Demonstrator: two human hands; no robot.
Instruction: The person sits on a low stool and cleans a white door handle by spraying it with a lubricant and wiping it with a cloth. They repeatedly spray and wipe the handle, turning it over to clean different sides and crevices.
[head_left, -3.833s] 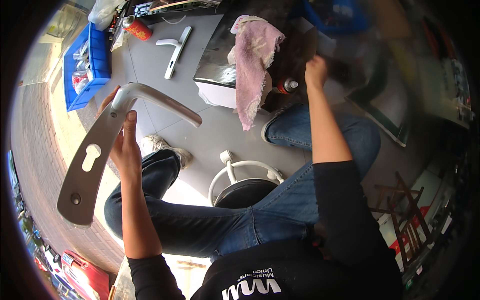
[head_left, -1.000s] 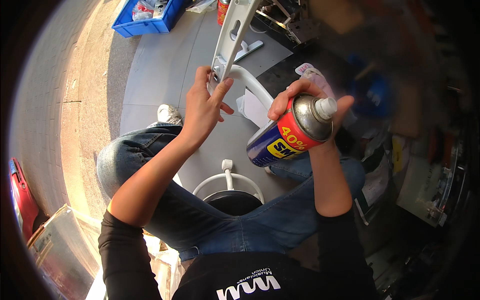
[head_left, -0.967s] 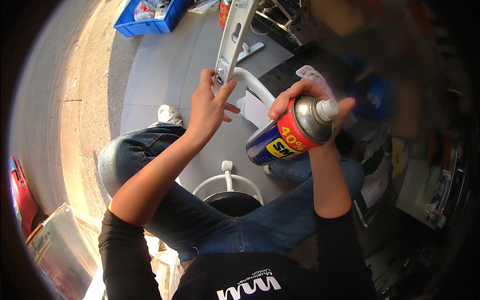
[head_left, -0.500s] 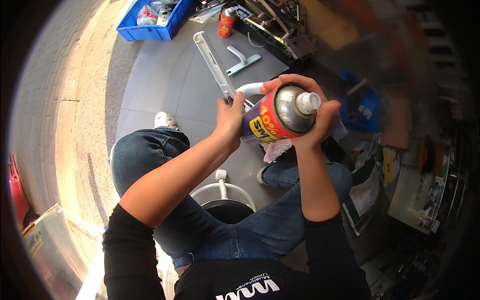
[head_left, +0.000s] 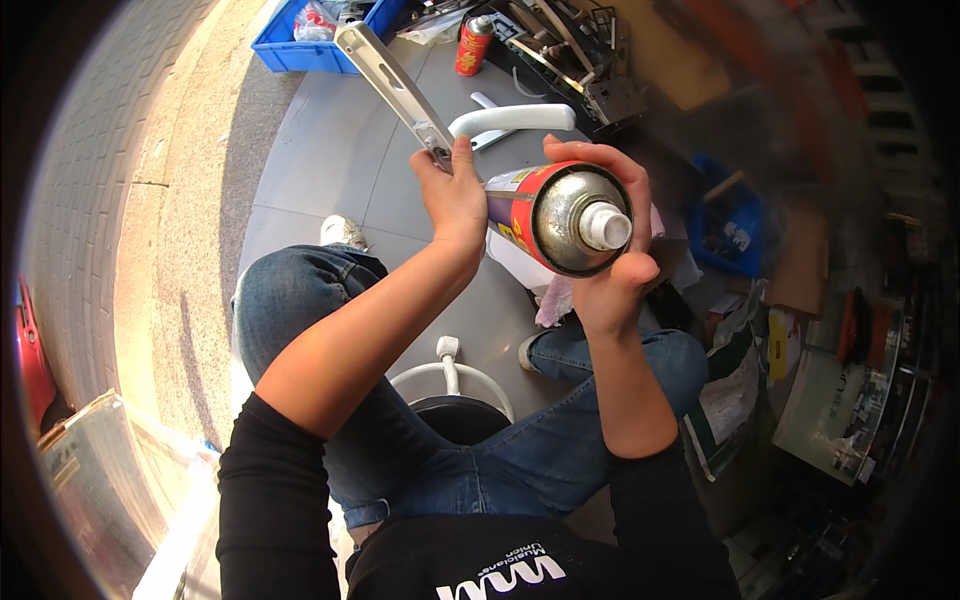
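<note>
My left hand [head_left: 452, 205] is closed around a white door handle, its thumb pressed by the joint. The handle's long back plate [head_left: 388, 82] slants up to the far left, hollow side showing, and its lever [head_left: 515, 119] sticks out to the right. My right hand [head_left: 612, 295] grips a red and purple spray can [head_left: 520, 215] lying tilted, its metal dome and white nozzle facing me. The can's far end is partly hidden behind my left hand. Beyond the lever, a second white handle [head_left: 482, 100] on the floor is mostly covered from view.
A blue crate [head_left: 300, 57] with bagged parts stands at the far left, near a red can [head_left: 474, 45]. Metal lock parts [head_left: 560, 50] are heaped at the back. Another blue bin [head_left: 728, 215] sits at right. A white-framed stool [head_left: 450, 372] is between my legs.
The door handle has moved up and left, and its lever now shows fully, clear of the can. The spray can has rolled and tipped, its nozzle swinging down toward me.
</note>
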